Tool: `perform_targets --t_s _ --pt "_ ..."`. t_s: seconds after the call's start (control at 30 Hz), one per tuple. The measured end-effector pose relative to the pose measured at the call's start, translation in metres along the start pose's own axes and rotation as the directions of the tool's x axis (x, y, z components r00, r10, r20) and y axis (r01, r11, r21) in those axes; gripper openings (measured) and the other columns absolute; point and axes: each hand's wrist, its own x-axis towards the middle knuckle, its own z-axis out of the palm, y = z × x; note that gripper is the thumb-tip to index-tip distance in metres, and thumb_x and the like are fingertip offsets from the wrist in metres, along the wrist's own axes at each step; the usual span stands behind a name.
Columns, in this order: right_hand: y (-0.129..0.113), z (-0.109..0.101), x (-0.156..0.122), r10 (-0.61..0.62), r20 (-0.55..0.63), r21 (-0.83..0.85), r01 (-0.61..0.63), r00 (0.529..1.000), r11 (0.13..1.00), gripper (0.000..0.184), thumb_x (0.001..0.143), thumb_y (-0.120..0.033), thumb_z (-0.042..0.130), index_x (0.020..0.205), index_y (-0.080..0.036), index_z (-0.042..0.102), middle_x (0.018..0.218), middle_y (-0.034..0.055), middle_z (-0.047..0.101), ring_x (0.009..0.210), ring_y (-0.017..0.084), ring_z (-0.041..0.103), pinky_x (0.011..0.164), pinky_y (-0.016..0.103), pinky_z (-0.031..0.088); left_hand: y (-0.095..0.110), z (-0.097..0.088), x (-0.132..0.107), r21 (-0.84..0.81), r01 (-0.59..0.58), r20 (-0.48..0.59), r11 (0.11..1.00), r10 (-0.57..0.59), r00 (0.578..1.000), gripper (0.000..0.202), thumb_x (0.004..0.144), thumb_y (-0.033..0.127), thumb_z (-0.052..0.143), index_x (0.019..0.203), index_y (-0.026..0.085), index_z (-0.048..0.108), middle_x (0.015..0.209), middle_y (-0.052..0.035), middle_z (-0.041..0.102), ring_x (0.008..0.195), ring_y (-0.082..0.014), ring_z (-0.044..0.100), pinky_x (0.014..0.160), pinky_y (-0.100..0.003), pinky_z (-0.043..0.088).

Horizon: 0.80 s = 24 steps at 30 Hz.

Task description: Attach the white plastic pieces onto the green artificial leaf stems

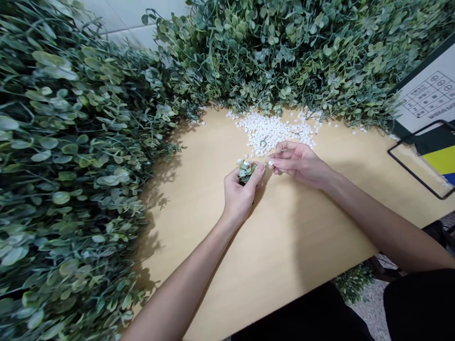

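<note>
My left hand (239,192) is closed round a small pot with a green artificial plant (246,171), held just above the wooden table (284,246). White pebbles lie on top of the pot. Right beside it, my right hand (296,162) pinches a small white pebble (270,163) between thumb and fingertips, close to the pot's rim. A loose pile of white pebbles (272,132) is spread on the table just beyond both hands.
Heaps of artificial green foliage (67,161) crowd the table's left side and its far edge (284,52). A black wire frame (419,156) and a printed board (426,97) sit at the right. The table's near edge runs diagonally at lower right.
</note>
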Motion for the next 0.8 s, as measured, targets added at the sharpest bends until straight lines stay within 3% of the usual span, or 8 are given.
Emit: perform_targets --t_s 0.8 --pt "0.0015 0.0008 0.0005 -0.015 -0.021 -0.039 0.014 1.0 0.999 0.043 0.066 -0.031 0.097 0.087 -0.02 0.061 0.085 0.0007 0.076 0.073 0.012 0.067 0.068 0.026 0.051 -0.0002 0.0002 -0.001 0.028 0.008 -0.022 1.0 -0.007 1.0 0.033 0.079 0.045 0.087 0.08 0.016 0.072 0.065 0.0024 0.049 0.059 -0.009 0.041 0.055 -0.023 0.038"
